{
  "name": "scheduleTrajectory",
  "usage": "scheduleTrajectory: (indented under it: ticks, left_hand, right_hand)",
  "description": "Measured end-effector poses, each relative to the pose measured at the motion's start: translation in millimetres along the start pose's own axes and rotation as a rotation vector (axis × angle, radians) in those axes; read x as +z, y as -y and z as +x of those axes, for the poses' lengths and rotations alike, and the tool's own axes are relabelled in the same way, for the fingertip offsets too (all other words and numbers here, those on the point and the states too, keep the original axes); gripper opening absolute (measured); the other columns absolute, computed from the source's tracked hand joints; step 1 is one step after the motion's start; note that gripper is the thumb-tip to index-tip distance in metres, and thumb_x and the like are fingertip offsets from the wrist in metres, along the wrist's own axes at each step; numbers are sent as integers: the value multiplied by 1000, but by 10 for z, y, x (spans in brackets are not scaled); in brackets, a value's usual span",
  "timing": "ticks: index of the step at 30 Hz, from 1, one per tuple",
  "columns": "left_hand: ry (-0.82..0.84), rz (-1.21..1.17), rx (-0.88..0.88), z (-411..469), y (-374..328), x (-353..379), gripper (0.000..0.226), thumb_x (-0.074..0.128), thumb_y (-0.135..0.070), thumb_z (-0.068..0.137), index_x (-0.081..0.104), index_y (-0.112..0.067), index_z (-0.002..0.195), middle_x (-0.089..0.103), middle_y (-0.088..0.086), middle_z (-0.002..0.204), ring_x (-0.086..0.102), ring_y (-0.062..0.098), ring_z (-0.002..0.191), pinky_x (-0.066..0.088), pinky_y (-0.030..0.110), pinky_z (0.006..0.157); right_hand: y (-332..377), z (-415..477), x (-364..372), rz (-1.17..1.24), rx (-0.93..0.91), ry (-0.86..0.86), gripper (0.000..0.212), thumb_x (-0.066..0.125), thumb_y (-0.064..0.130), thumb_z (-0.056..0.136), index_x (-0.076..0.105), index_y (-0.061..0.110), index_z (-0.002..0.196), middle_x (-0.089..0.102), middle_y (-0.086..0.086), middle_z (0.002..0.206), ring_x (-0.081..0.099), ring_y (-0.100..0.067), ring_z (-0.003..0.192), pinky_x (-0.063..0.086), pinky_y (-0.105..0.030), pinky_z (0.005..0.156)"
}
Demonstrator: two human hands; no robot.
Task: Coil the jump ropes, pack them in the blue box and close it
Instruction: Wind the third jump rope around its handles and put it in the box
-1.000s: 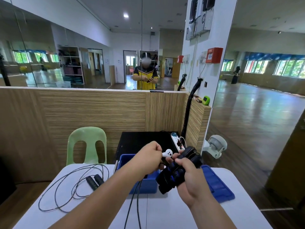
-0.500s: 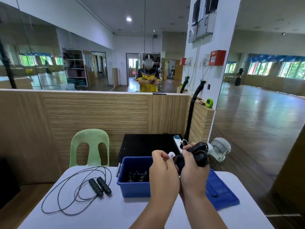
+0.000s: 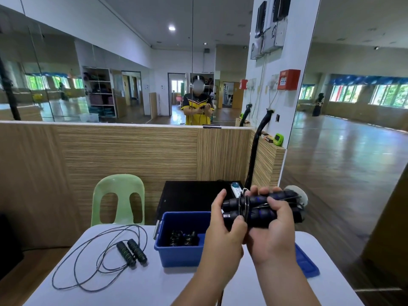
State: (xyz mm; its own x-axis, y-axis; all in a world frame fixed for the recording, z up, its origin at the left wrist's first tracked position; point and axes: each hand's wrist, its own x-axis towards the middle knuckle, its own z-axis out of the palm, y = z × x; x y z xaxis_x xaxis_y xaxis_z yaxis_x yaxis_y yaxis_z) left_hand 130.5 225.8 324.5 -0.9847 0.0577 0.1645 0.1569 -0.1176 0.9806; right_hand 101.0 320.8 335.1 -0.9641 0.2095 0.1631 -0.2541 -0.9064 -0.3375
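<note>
Glossy blue plastic box (image 3: 176, 253), matt foam-like rope handles (image 3: 132, 252), striped wood-grain partition (image 3: 123, 157).

The left hand (image 3: 223, 237) and the right hand (image 3: 273, 237) grip a bundle of black handles (image 3: 256, 206) wrapped with cord. Just below the fingers (image 3: 238, 223) sits the blue box (image 3: 176, 256). A loose jump rope (image 3: 132, 252) lies on the table (image 3: 136, 290), well left of them. The blue lid (image 3: 308, 262) lies below and to their right.

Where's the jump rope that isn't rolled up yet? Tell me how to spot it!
Find the white table, then the blue box on it. Left of the box, in front of the green chair, lies the loose jump rope. Its thin cord sprawls in wide open loops beside two black handles, while the held rope is wound tight.
</note>
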Motion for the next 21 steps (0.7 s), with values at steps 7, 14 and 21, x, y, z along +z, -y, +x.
scheduleTrajectory:
  ticks: [7,14,21]
  left_hand:
    - [298,-165,-60,119,-104,-225,49,57,-17,81,59,-38,126,57,20,89,39,12,44,29,21,41]
    - [188,-259,-2,140,-8,-219,39,57,-14,81,63,-27,117,60,22,94,43,15,49,29,25,41]
    - [92,-247,28,154,54,-238,31,60,-12,92,63,-27,119,74,19,104,70,26,75,50,35,56]
  right_hand:
    - [68,-86,28,71,101,48,25,60,11,79,63,19,103,68,-4,97,64,-30,114,39,-52,115]
    - [52,-145,2,-178,235,-51,39,63,29,84,68,14,120,72,-15,112,68,-32,108,51,-46,97]
    - [-152,-294,-102,-808,179,-25,40,73,35,84,71,11,117,77,-15,107,72,-30,107,58,-51,88]
